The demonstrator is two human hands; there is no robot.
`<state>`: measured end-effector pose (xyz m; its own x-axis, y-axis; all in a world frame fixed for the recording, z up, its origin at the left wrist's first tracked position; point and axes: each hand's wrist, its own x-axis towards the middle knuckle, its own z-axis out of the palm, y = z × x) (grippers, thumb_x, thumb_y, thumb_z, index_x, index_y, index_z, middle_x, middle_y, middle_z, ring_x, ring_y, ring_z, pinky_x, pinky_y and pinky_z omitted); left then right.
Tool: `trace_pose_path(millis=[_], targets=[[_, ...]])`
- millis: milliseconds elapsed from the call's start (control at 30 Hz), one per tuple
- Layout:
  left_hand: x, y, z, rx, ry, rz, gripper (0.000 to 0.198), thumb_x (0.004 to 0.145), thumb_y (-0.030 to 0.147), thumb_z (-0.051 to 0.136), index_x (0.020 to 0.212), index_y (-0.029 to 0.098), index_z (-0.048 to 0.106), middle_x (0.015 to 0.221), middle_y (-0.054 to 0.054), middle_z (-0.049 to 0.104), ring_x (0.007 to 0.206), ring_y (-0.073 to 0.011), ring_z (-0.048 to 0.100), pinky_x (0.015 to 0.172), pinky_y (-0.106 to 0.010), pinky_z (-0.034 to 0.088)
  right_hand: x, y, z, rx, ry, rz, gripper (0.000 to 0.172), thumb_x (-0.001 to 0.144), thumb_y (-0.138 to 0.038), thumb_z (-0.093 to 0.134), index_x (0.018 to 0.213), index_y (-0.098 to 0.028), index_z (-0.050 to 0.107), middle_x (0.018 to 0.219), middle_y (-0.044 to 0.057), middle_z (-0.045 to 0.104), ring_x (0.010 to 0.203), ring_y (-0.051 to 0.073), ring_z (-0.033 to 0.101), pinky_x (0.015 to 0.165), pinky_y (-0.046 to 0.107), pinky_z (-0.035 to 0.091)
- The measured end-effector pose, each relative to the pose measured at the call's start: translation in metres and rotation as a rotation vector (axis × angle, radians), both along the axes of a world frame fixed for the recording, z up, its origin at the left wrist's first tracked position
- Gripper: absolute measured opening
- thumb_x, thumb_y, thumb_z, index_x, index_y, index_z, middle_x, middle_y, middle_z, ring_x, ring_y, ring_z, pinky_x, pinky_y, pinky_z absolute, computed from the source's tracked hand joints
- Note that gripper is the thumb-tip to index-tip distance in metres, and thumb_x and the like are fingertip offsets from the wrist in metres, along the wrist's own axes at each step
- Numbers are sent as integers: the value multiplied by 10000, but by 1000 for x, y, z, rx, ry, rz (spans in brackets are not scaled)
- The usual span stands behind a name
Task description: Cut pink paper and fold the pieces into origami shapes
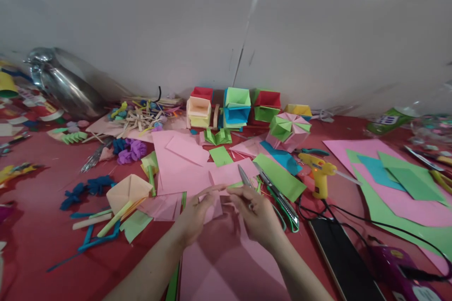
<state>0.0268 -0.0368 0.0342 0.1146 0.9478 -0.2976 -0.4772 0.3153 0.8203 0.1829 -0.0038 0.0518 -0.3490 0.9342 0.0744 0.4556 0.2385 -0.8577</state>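
My left hand [194, 216] and my right hand [257, 214] meet over a large pink sheet [229, 268], fingertips almost touching. The fingers of both are pinched on a small piece of pink paper [216, 208], its shape partly hidden by them. A scissors blade [243, 176] points up from behind my right hand, and green handle loops show to its right. Close by lies a utility knife [280, 200]. Just beyond the hands are pink paper pieces [187, 150] and a green strip [280, 178]. To the left rests a folded peach paper shape [129, 193].
Folded paper boxes [237, 103] stand along the white partition [141, 28]. A yellow glue gun [319, 174] and its cable lie right, beside a black phone-like slab [344, 258]. Coloured sheets [388, 197] are farther right. A metal jug [67, 84] is at back left.
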Motion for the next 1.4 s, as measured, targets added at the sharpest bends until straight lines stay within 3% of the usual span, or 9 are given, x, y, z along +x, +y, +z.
trace_pose_path(millis=[133, 267, 333, 467, 600, 833, 1067, 1233, 1400], targets=[[-3, 6, -6, -29, -109, 130, 287, 857, 363, 490, 1036, 168, 599, 808, -65, 696, 770, -189, 649, 751, -328, 487, -1, 42, -3, 38, -80, -101, 174, 838, -227, 535, 962, -151, 631, 859, 49, 667, 767, 168, 614, 692, 292, 489], [-2, 7, -7, -60, -187, 169, 243, 841, 319, 513, 1000, 149, 585, 752, -52, 677, 691, -174, 641, 672, -304, 496, -16, 105, -17, 74, -185, -212, 273, 878, -278, 524, 1120, -152, 532, 1110, 70, 575, 917, 191, 595, 764, 390, 503], [-1, 7, -6, -67, -219, 166, 242, 831, 318, 526, 986, 140, 582, 739, -56, 672, 673, -178, 637, 663, -314, 495, -25, 131, -23, 88, -254, -299, 293, 878, -278, 524, 1144, -157, 519, 1140, 75, 559, 944, 201, 586, 780, 403, 498], [-1, 6, -2, -73, -272, 175, 252, 803, 327, 564, 964, 134, 582, 734, -58, 665, 654, -167, 622, 665, -316, 487, -42, 154, -27, 140, -372, -396, 287, 879, -279, 522, 1140, -158, 521, 1137, 75, 562, 938, 199, 587, 777, 400, 499], [-3, 6, 0, -74, -301, 200, 274, 820, 360, 543, 953, 125, 590, 709, -47, 646, 623, -147, 599, 654, -302, 481, -57, 148, -24, 296, -440, -349, 281, 881, -279, 517, 1137, -164, 524, 1145, 75, 559, 945, 198, 584, 784, 400, 496], [-4, 4, -7, -43, -298, 193, 299, 855, 385, 501, 983, 133, 599, 741, -50, 637, 657, -147, 588, 668, -296, 474, -86, 146, -18, 468, -516, -6, 255, 890, -275, 501, 1126, -182, 535, 1156, 74, 556, 945, 189, 582, 793, 390, 494], [-3, 5, -5, -24, -268, 214, 327, 825, 418, 535, 953, 127, 615, 724, -52, 637, 644, -150, 586, 662, -297, 471, -87, 154, -9, 439, -505, -1, 252, 889, -275, 504, 1121, -183, 538, 1151, 73, 558, 942, 188, 583, 789, 386, 496], [-1, 7, 2, 6, -206, 380, 398, 810, 506, 504, 1002, 166, 582, 773, -50, 640, 741, -171, 601, 705, -303, 465, -57, 107, 22, 461, -362, -19, 247, 893, -232, 482, 1124, -170, 543, 1053, 74, 610, 859, 163, 604, 749, 325, 507], [2, 12, -9, 27, -99, 580, 341, 808, 458, 528, 1043, 212, 548, 1000, -47, 611, 891, -162, 585, 821, -279, 429, -26, 37, 35, 455, -300, 87, 247, 831, -154, 480, 1026, -203, 623, 889, 44, 668, 769, 165, 625, 669, 262, 502]])
